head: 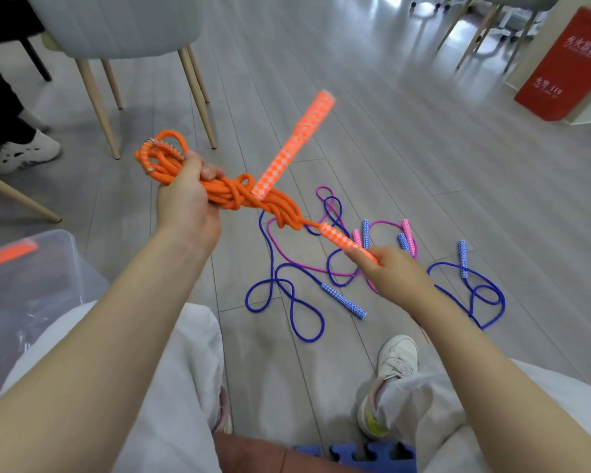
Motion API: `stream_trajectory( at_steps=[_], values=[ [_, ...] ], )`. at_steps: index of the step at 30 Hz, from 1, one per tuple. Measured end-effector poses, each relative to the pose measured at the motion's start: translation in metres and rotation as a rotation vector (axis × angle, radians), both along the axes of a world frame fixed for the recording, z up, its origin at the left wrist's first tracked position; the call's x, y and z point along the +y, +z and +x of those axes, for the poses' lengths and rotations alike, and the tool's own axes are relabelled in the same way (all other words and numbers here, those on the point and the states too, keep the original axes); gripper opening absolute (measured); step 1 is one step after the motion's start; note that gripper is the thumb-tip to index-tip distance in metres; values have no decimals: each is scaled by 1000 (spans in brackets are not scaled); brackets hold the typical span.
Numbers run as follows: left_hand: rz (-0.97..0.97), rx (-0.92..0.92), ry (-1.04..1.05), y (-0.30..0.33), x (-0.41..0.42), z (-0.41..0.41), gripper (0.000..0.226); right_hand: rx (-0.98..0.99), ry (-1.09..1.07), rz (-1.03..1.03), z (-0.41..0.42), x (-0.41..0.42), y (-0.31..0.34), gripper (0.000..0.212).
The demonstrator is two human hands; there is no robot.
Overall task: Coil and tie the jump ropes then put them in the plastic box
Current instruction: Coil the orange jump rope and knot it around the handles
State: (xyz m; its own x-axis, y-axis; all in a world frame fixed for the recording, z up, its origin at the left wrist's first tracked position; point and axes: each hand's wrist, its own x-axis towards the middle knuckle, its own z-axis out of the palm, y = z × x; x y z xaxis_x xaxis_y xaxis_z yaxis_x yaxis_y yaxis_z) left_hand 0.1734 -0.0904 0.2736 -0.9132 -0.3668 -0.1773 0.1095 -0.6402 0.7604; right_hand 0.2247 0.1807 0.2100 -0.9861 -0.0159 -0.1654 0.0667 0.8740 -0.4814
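I noted the plastic box [24, 268] on the floor at my left, then the orange jump rope [239, 194], coiled and knotted, held in the air. My left hand [185, 199] gripped the coil; my right hand [394, 274] pinched one orange handle [347, 242]. Risk: pulling that handle could loosen the wrap. Blue rope [287, 295] and pink rope [297, 257] lay uncoiled on the floor and could snag underfoot.

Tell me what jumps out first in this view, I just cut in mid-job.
The bright orange coiled jump rope stands out, held up mid-frame: the left hand grips the bundle, the right hand pinches one orange checkered handle, the other handle sticking up. Below, loose blue and pink jump ropes sprawl on the grey floor. The clear plastic box sits lower left.
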Motion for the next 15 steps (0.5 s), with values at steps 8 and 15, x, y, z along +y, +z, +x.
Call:
stream_trajectory(
  at_steps=[8, 15],
  values=[
    [-8, -2, -16, 1, -2, 3, 29, -46, 13, 2, -8, -1, -7, 58],
    [17, -71, 1, -6, -8, 2, 30, -80, 24, 40, -11, -4, -13, 63]
  ],
)
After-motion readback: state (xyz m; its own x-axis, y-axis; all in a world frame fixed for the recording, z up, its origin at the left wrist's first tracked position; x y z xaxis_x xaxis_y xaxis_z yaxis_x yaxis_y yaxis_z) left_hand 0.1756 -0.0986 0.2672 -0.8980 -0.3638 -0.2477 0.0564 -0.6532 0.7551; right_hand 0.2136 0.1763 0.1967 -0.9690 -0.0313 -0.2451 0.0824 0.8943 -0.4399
